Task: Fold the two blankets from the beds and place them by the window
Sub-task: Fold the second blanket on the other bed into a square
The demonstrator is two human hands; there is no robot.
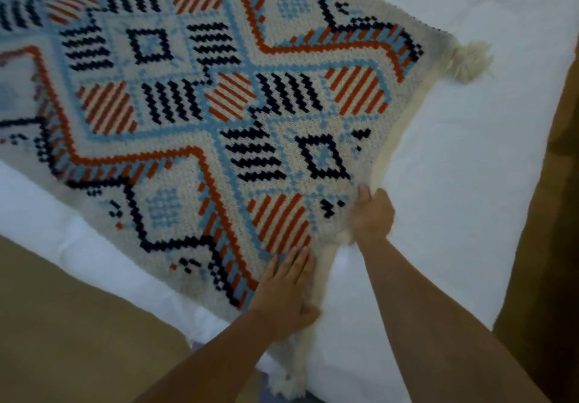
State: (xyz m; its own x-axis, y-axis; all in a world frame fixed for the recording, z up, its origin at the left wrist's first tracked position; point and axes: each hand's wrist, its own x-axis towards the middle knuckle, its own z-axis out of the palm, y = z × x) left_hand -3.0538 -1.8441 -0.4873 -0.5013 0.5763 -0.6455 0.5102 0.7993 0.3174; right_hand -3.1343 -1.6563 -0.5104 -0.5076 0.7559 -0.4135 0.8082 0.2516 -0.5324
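A cream knitted blanket with orange, navy and light-blue diamond patterns lies spread across a white bed. Cream pom-poms hang at its far right corner and its near corner. My right hand pinches the blanket's near edge, thumb on top and fingers tucked under the fabric. My left hand lies on the same edge closer to me, fingers spread flat on top and thumb curled around the border. Only this one blanket is in view.
Tan carpet shows at the lower left beside the bed, and more of it at the right edge. White bedding stretches under and to the right of the blanket.
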